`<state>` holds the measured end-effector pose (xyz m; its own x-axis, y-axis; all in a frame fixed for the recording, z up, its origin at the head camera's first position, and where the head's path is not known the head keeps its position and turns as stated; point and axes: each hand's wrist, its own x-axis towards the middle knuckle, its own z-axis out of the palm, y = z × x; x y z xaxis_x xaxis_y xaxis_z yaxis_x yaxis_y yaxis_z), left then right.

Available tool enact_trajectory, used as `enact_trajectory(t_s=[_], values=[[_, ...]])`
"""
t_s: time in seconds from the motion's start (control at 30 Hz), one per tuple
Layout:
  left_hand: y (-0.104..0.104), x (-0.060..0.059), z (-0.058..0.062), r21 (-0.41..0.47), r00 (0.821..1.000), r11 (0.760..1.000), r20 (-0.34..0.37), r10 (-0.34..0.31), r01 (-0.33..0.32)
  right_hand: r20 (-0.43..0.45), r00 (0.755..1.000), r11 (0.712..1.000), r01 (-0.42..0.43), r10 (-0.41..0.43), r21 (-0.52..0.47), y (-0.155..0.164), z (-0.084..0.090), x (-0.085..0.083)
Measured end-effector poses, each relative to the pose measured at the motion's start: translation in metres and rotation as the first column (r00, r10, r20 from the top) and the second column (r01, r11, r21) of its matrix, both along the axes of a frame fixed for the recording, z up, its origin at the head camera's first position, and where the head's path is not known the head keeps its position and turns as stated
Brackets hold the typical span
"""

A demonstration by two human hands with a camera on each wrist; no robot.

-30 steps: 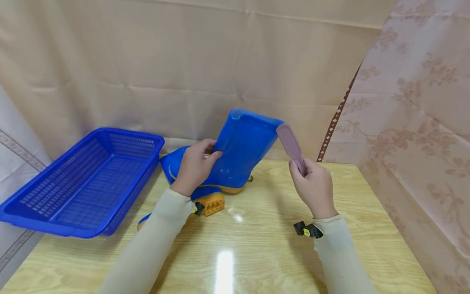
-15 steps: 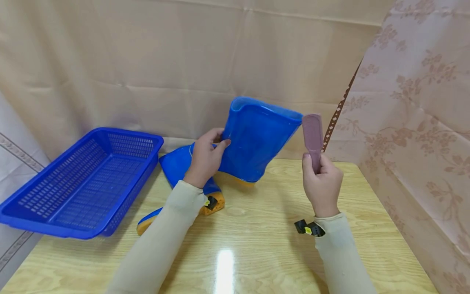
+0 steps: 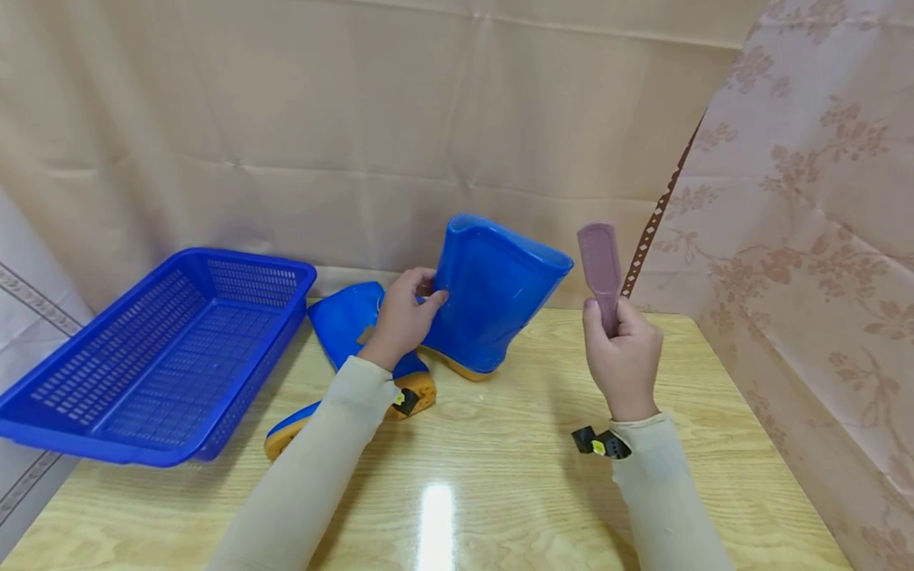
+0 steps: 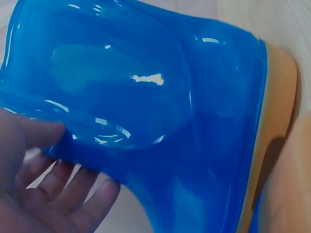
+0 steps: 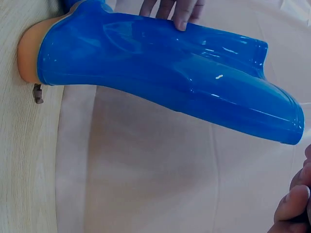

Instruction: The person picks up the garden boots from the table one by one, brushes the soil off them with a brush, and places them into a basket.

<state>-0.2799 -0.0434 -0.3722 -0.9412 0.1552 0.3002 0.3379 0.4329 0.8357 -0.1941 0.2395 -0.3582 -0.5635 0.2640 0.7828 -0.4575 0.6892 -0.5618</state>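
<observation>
My left hand [image 3: 405,317] grips a blue rain boot [image 3: 493,297] by its shaft, thumb on the near side. The boot leans to the right, its opening up and its orange sole [image 4: 279,92] low at the table. My right hand [image 3: 623,361] holds a mauve brush-shaped tool [image 3: 600,258] by its handle, flat oblong head up, apart from the boot's rim. The tool is out of sight in the right wrist view, where fingers show at the edge. A second blue boot [image 3: 343,313] lies on its side behind my left wrist, with a brown patch on it.
A blue plastic basket [image 3: 286,341] with slotted walls stands at the left of the wooden table [image 3: 543,484]. A small brown lump [image 5: 38,93] lies by the boot's heel. Beige curtain [image 3: 357,119] hangs behind the table, flowered cloth [image 3: 821,262] at the right.
My left hand raised the boot up and to the right, then lowered it and drew it slightly left. The brush-shaped tool moved right from the boot's rim, turned more upright, then shifted slightly left.
</observation>
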Motion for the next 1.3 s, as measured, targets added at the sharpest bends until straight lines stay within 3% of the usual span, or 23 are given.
enact_trajectory(t_s=[0.13, 0.37, 0.8, 1.0, 1.3], values=[[-0.002, 0.0, 0.0, -0.054, 0.999, 0.998, 0.03, -0.011, 0.012, 0.016, 1.0, 1.0, 0.005, -0.005, 0.012, 0.0, 0.0, 0.0], [0.002, 0.001, 0.005, -0.07, 1.0, 0.997, -0.002, 0.009, -0.009, 0.027, 1.0, 1.0, 0.002, -0.002, 0.014, 0.001, 0.001, 0.001], [0.005, -0.001, 0.013, 0.032, 0.997, 0.998, -0.055, -0.061, 0.063, 0.036, 0.999, 1.0, 0.006, -0.006, 0.002, 0.003, 0.0, -0.002], [0.009, -0.002, 0.004, 0.061, 0.994, 0.994, 0.044, -0.096, 0.093, 0.039, 0.999, 1.0, 0.006, -0.007, 0.019, 0.002, -0.001, -0.003], [0.011, -0.003, -0.001, 0.03, 0.984, 0.997, 0.161, -0.07, 0.066, 0.053, 0.999, 0.999, -0.009, 0.007, 0.049, 0.0, 0.0, -0.001]])
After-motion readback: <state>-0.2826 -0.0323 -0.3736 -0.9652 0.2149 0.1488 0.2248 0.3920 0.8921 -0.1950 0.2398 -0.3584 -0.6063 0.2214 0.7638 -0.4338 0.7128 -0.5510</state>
